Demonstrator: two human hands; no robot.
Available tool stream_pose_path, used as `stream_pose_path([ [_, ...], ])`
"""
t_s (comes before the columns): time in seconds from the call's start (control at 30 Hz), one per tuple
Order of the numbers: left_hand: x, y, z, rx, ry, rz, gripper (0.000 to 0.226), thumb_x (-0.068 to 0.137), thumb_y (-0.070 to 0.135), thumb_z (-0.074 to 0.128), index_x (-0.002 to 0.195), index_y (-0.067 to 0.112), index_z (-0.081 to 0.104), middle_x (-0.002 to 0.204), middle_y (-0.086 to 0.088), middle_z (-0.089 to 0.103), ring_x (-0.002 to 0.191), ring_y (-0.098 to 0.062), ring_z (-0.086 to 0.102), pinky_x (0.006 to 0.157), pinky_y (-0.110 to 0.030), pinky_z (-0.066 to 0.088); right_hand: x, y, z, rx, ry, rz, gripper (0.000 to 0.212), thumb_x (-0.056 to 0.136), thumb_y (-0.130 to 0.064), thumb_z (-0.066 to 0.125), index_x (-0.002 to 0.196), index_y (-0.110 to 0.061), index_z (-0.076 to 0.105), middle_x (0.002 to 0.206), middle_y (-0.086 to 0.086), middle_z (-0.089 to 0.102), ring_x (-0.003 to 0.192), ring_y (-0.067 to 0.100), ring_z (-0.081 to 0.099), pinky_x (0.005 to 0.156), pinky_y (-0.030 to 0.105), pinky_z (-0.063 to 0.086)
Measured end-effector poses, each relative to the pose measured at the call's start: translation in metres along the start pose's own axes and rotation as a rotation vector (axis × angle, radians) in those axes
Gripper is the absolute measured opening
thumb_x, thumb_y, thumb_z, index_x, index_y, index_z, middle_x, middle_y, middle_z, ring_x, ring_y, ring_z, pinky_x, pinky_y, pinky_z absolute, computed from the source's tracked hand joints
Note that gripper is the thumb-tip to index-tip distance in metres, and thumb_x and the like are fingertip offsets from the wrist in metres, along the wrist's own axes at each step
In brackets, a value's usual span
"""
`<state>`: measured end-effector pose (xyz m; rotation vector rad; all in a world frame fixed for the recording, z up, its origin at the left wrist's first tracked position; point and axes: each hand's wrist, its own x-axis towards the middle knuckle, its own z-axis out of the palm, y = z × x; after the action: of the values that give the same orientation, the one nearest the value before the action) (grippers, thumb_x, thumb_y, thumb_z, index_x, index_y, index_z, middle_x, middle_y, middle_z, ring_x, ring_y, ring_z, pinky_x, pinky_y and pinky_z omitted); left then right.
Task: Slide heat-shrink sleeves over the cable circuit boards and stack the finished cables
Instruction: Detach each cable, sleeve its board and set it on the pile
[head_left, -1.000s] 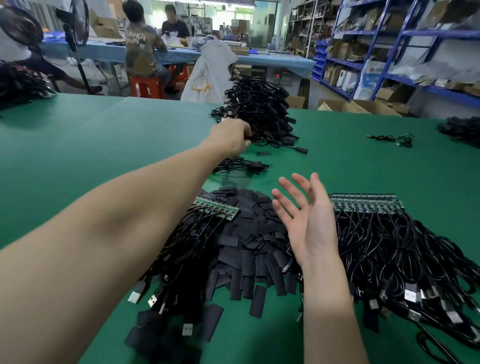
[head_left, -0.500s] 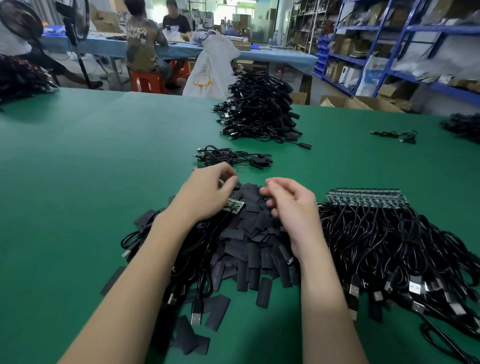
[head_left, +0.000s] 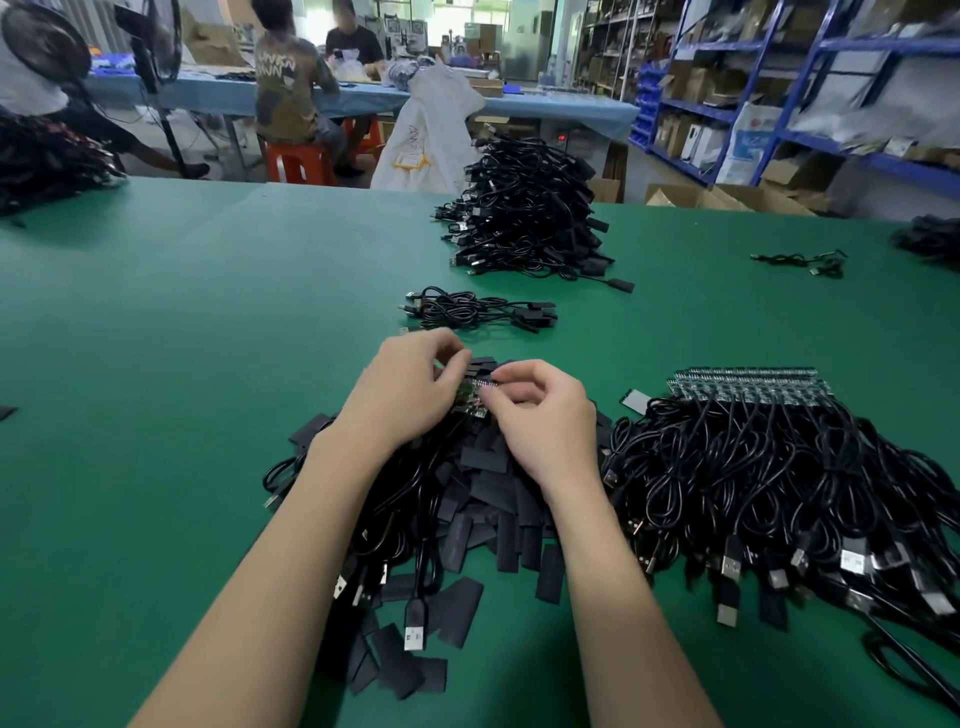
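Both hands have closed in since the prior frame: left hand (head_left: 410, 387) and right hand (head_left: 540, 415) now pinch a circuit board (head_left: 475, 389) above the sleeve pile (head_left: 483, 499) on the counter (head_left: 182, 364); likely next, pick a sleeve.

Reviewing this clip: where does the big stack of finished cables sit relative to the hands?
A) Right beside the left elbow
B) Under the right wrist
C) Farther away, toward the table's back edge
C: the big stack of finished cables lies beyond both hands, near the green table's far edge.
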<state>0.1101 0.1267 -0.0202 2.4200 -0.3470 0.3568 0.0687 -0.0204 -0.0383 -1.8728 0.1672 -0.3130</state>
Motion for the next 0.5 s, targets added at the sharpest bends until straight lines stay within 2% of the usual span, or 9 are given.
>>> stream_pose_path([
  [0.07,0.001,0.006,-0.001,0.068,0.113,0.059,0.026,0.102,0.036,0.052,0.091,0.019,0.069,0.086,0.007,0.069,0.091,-0.022,0.058,0.081,-0.039,0.049,-0.001,-0.004,-0.004,0.229,-0.086,0.063,0.012,0.085,-0.012,0.080,0.091,-0.019,0.072,0.075,-0.005,0.075,0.062,0.004,0.064,0.066,0.022,0.054],
  [0.1,0.001,0.009,0.000,0.094,0.159,0.080,0.031,0.103,0.039,0.050,0.083,0.020,0.067,0.077,0.009,0.066,0.086,-0.021,0.056,0.079,-0.039,0.047,-0.001,-0.006,-0.008,0.355,-0.133,0.101,0.014,0.085,-0.007,0.079,0.093,-0.016,0.072,0.076,-0.001,0.075,0.064,0.005,0.065,0.065,0.021,0.055],
  [0.17,-0.001,0.016,0.003,0.121,0.223,0.089,0.047,0.103,0.044,0.048,0.062,0.021,0.055,0.053,0.008,0.050,0.063,-0.014,0.049,0.075,-0.037,0.040,-0.002,-0.010,-0.013,0.540,-0.196,0.186,0.017,0.085,-0.003,0.079,0.099,-0.011,0.072,0.081,0.002,0.077,0.071,0.006,0.069,0.066,0.017,0.056],
  [0.23,0.000,0.020,0.007,0.157,0.251,0.071,0.059,0.104,0.050,0.044,0.053,0.021,0.043,0.044,0.006,0.040,0.052,-0.006,0.042,0.082,-0.037,0.036,-0.003,-0.010,-0.016,0.609,-0.234,0.250,0.018,0.085,-0.002,0.079,0.101,-0.007,0.071,0.083,0.002,0.077,0.074,0.006,0.071,0.068,0.016,0.057],
  [0.33,0.000,0.023,0.011,0.171,0.281,0.052,0.065,0.105,0.054,0.040,0.051,0.019,0.049,0.044,0.005,0.044,0.064,-0.014,0.049,0.097,-0.039,0.032,-0.004,-0.010,-0.019,0.648,-0.263,0.288,0.017,0.084,-0.003,0.079,0.099,-0.005,0.071,0.078,-0.001,0.077,0.074,0.006,0.072,0.069,0.017,0.058],
  [0.43,-0.003,0.024,0.014,0.121,0.273,0.054,0.067,0.104,0.054,0.041,0.046,0.021,0.041,0.041,0.005,0.038,0.081,-0.019,0.057,0.100,-0.041,0.032,-0.005,-0.011,-0.020,0.691,-0.267,0.312,0.014,0.083,-0.002,0.078,0.095,-0.004,0.073,0.078,0.001,0.077,0.075,0.007,0.073,0.068,0.019,0.058],
  [0.5,-0.003,0.025,0.016,0.109,0.267,0.061,0.067,0.104,0.054,0.042,0.045,0.022,0.037,0.040,0.005,0.035,0.080,-0.020,0.055,0.101,-0.040,0.032,-0.006,-0.011,-0.020,0.709,-0.265,0.320,0.011,0.082,-0.001,0.079,0.092,-0.004,0.074,0.080,0.003,0.077,0.076,0.008,0.074,0.068,0.019,0.058],
])
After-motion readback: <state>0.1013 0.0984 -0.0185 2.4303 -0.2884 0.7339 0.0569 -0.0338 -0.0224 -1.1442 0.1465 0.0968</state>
